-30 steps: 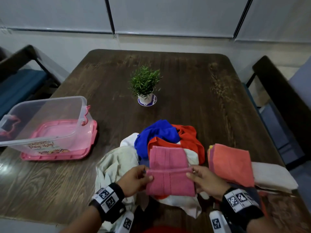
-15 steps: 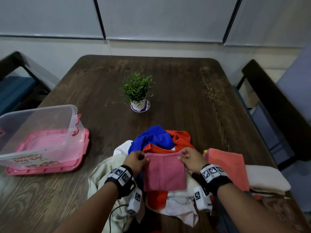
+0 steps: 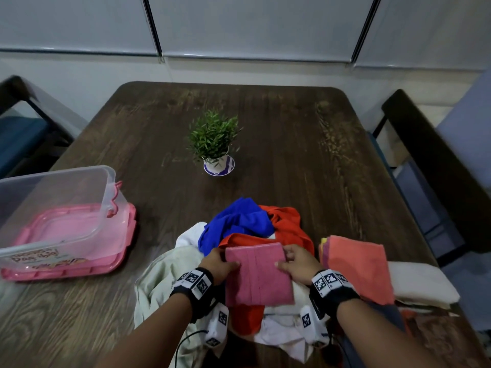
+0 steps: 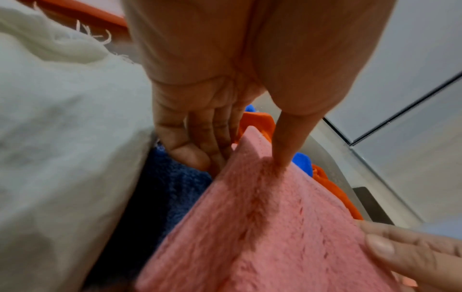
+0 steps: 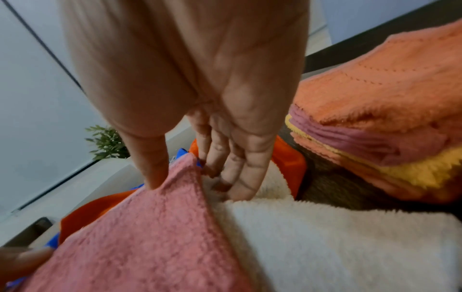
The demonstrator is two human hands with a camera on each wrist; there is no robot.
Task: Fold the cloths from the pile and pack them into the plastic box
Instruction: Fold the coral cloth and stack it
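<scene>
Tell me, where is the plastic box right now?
In the head view, the plastic box sits at the table's left edge, left of the cloth pile.

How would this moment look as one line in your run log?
step: folding | left hand: pinches pink cloth | right hand: pinches pink cloth | plastic box: no cloths
</scene>
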